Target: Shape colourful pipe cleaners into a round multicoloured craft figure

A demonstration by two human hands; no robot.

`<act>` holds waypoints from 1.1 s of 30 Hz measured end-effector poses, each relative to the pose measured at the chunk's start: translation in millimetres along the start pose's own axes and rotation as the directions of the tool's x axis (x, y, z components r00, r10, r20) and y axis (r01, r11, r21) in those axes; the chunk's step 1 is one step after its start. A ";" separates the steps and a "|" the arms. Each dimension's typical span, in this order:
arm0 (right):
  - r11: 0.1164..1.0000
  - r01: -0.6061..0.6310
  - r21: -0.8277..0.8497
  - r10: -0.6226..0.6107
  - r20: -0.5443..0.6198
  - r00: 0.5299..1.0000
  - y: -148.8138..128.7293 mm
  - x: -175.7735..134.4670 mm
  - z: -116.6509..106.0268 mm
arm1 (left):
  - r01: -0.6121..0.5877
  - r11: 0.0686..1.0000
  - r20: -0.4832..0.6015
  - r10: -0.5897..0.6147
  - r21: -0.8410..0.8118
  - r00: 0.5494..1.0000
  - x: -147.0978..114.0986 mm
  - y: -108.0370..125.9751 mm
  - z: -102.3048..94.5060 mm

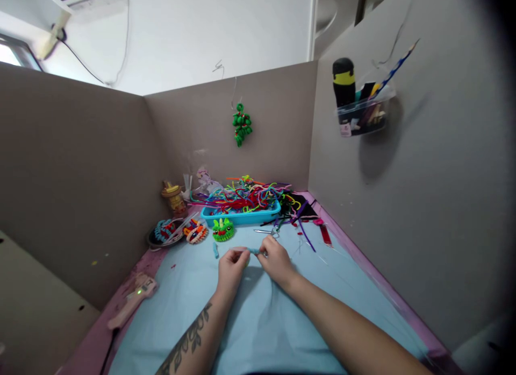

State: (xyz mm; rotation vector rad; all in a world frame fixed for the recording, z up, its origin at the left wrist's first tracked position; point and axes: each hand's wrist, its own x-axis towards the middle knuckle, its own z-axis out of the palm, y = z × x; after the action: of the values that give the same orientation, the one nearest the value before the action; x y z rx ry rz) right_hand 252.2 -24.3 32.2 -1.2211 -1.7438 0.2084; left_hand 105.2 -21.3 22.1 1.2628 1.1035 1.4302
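A short piece of light blue pipe cleaner [253, 250] runs between my two hands over the middle of the table. My left hand [233, 268] pinches one end of it, thumb against fingertips. At the other end, the curled fingers of my right hand [276, 260] grip it. Another small light blue piece [215, 250] lies just left of my left hand. Beyond my hands rests a pair of scissors [267, 232]. A green pipe-cleaner figure with a face [223, 230] and an orange and white one [195, 232] sit behind to the left.
A blue tray [241, 219] heaped with colourful pipe cleaners stands at the back. Left of it are a bowl [155, 242] and a brown-yellow cup [174, 198]. A pink glue gun [135, 301] with a cord lies at the left edge. Grey partitions surround the table; a clear bin [365, 117] hangs right.
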 end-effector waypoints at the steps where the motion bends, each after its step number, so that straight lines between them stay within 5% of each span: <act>1: 1.000 0.003 0.002 -0.003 0.003 1.000 0.0 -0.2 0.5 | -0.017 1.000 -0.004 0.017 0.015 1.000 -0.2 0.9 -0.2; 12: 0.964 0.068 0.256 -0.124 0.209 0.970 3.1 1.2 3.2 | -0.042 0.998 0.010 0.042 0.038 0.999 0.8 4.0 -2.3; 22: 0.976 -0.022 0.216 0.004 0.081 0.997 10.0 6.8 3.1 | 0.015 1.000 0.081 -0.017 0.022 0.997 -1.9 -0.1 0.1; 33: 0.986 -0.005 0.169 -0.004 0.054 0.999 10.4 6.3 1.0 | 0.029 1.000 0.080 -0.029 -0.005 0.996 -2.4 4.3 1.8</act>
State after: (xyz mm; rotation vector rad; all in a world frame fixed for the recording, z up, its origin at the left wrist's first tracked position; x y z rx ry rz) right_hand 257.7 -13.9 29.1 -1.1016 -1.7347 0.3850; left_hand 106.9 -24.4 25.9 1.2835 1.0586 1.3493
